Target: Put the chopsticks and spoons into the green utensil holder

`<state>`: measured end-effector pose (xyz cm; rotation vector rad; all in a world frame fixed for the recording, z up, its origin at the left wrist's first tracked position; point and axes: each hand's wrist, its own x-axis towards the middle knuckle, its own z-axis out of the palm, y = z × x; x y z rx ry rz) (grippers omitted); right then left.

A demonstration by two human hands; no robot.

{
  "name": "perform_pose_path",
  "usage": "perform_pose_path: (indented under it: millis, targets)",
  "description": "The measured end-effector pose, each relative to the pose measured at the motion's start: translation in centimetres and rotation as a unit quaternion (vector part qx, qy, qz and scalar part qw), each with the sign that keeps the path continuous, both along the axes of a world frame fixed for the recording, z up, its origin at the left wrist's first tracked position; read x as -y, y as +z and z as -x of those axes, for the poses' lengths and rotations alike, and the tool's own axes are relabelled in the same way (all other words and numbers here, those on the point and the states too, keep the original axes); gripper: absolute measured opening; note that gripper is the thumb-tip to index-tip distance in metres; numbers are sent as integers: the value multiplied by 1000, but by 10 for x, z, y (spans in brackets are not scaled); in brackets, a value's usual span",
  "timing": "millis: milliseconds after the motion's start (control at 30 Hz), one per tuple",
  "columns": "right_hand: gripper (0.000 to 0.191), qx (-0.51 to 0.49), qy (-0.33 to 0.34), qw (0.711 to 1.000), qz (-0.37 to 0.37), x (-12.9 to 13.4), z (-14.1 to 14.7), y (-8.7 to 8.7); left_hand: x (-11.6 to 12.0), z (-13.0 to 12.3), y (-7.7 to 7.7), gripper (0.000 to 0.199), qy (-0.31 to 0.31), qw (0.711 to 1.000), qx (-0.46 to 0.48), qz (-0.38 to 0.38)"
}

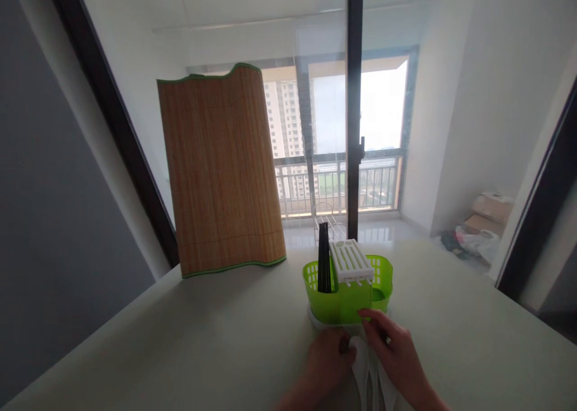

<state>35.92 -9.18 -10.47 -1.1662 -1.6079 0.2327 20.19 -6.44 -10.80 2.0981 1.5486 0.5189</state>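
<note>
At the table's near edge, left hand (327, 357) and right hand (396, 351) pinch white spoons (367, 369) in their fingers before a green cutlery caddy (347, 291) holding black chopsticks (323, 258).

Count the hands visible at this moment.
2. The left hand rests on the table in front of the green caddy, gripping white items; the right hand beside it touches them too. No other hands show.

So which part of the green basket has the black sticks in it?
The left part of the green basket. The black sticks stand upright there; the white rack covers the middle, and the right part looks empty.
</note>
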Motion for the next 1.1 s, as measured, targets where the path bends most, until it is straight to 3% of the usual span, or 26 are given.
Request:
perform_pose_path:
  millis: [100,167,300,367,467,567,667,800,933,1100]
  targets:
    - [24,11,4,1000,-8,2,2,0,3,15,10,15,-4,1000,16,-11]
    - [24,16,7,1000,-9,3,3,1,6,31,27,18,-9,999,18,-46]
    - [25,30,20,999,-18,7,7,4,11,67,88,25,21,984,45,-170]
    - [24,41,27,999,-22,8,9,5,11,80,127,28,66,957,73,-274]
    - [22,55,37,997,-30,9,11,4,1,88,180,26,128,887,107,-431]
    - [22,67,52,995,-44,8,10,1,-23,83,205,25,151,844,98,-505]
    - [21,75,52,995,-46,6,8,-4,-54,72,198,26,145,854,55,-496]
    - [21,84,39,995,-32,4,8,-7,-86,62,161,29,146,892,-19,-428]
    - [21,92,37,994,-34,2,8,-7,-100,57,130,30,150,914,-59,-373]
    - [21,91,42,994,-43,4,9,-4,-103,53,112,35,143,929,-86,-331]
